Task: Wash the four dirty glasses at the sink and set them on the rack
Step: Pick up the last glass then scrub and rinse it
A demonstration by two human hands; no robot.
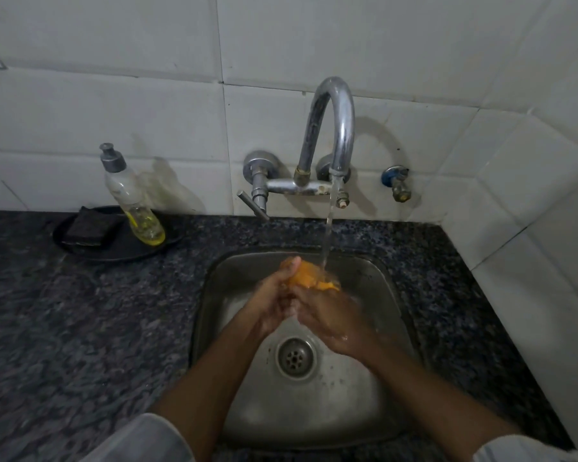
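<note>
While water runs, both hands (309, 306) grip an orange glass (311, 273) mid-sink (211, 295).

You are standing in a home kitchen: a small steel sink (214, 295) is set into a speckled dark granite counter (80, 328), a wall-mounted chrome tap (334, 128) runs against white tiles (114, 111), and a dish-soap bottle (131, 198) shares a black tray (80, 251) with a scrub pad (87, 228).

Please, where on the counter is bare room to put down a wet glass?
The dark counter is bare left of the sink, in front of the black tray. The tray holds a soap bottle and a scrubber. The strip right of the sink is narrow. Both hands crowd under the tap.
</note>
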